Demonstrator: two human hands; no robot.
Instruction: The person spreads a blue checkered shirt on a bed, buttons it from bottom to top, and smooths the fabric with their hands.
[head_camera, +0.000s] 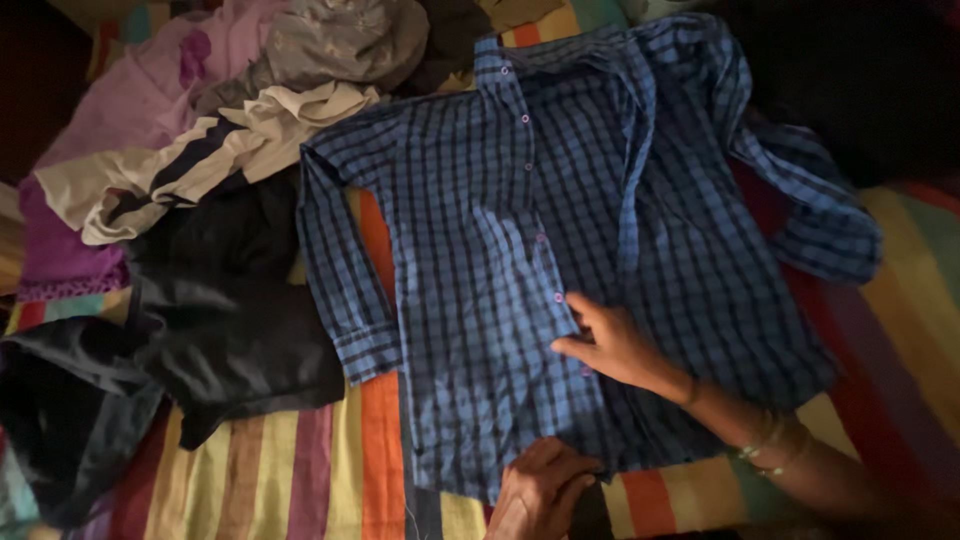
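My blue checked shirt (560, 230) lies spread and buttoned mid-frame on the striped bedsheet (290, 470), nothing folded yet. My right hand (615, 345) presses flat and open on its placket; my left hand (540, 490) pinches the hem. Unsorted clothes (200, 150) wait upper left.

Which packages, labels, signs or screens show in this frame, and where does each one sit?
None in view: no package, label, sign or screen.
Only clothes: a blue checked shirt spread flat on a striped bedsheet, under both hands, with a heap of other clothes to its left.
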